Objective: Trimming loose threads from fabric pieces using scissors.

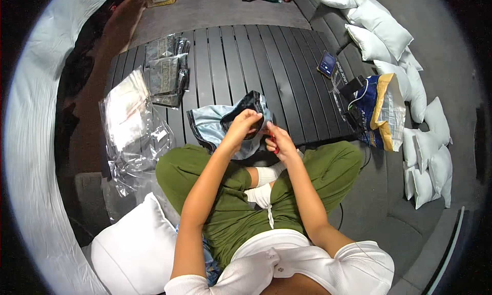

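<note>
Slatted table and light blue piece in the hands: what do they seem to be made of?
Slatted table: dark grey, low sheen; perhaps painted metal or coated wood, judging by its smooth, even slats. Light blue piece: seemingly thin cloth, faintly satiny, since it folds softly.

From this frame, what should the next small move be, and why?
Probably bring the small red tool in the right hand closer to the dark trim of the light blue cloth. The left hand grips the cloth by its dark part, and the right hand is close beside it. What kind of tool it is can't be made out.
</note>
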Available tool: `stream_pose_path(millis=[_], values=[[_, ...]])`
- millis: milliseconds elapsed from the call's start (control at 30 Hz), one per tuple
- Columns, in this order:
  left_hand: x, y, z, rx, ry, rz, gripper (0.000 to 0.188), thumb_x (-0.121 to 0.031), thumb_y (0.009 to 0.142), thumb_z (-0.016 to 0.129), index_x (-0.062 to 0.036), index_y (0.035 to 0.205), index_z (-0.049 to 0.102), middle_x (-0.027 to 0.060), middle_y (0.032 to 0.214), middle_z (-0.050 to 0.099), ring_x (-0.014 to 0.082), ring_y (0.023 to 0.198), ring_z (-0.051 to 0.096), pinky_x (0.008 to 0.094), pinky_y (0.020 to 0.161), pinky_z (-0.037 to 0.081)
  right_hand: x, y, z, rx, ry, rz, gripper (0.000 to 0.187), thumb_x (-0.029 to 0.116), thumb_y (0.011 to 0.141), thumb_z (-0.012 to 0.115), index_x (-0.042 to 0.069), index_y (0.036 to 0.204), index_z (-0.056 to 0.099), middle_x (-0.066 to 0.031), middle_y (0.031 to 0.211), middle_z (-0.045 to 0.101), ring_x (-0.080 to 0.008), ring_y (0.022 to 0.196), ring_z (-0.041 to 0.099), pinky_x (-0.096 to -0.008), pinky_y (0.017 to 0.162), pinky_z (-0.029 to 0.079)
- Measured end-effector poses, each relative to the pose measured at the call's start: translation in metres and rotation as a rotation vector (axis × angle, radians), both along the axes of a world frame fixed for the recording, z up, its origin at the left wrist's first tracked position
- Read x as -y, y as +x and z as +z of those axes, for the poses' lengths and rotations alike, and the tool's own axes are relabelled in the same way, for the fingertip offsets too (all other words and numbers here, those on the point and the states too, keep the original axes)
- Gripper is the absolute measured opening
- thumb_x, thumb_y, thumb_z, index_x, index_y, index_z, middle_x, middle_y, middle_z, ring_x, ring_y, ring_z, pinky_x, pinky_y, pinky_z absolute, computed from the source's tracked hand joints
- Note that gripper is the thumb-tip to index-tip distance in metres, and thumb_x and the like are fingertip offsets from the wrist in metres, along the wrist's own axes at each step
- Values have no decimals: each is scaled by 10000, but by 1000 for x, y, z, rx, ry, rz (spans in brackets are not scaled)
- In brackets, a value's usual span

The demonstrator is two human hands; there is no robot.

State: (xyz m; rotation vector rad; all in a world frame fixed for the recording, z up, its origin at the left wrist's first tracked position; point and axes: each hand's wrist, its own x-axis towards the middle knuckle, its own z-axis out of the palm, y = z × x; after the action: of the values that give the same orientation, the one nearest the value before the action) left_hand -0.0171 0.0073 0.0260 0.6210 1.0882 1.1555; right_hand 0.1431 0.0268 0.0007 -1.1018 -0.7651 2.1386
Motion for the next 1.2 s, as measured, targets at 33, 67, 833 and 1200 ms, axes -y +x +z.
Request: stream_pose_path(millis=[33,67,833,1200], values=[[0,-3,-1,78,28,38,131,-244,816,566,-162,760,480,-88,672,450,20,598,426,184,560,336,-3,1,-1,-1,2,0,288,281,833,565,49,1000,532,7,729,534,-37,406,307,-178,358,237],[1,-6,-2,155,56,77,116,-220,816,562,-166,747,486,-93,657,432,17,560,407,179,511,321,-7,1,-2,-15,19,-38,245,221,819,577,39,979,543,10,708,536,-36,405,313,-179,360,244],[3,-18,14,695,-26,364,125,-154,759,487,-39,778,531,71,745,604,183,667,601,289,643,504,-86,38,85,448,693,78,142,133,802,580,18,884,596,13,737,558,-40,642,472,-178,586,365],[0,13,20,467,-42,101,341,-130,755,454,-107,1094,473,17,871,555,131,772,575,297,706,473,-66,20,57,395,815,319,268,147,774,622,38,1012,565,15,864,526,-54,777,472,-182,673,386]])
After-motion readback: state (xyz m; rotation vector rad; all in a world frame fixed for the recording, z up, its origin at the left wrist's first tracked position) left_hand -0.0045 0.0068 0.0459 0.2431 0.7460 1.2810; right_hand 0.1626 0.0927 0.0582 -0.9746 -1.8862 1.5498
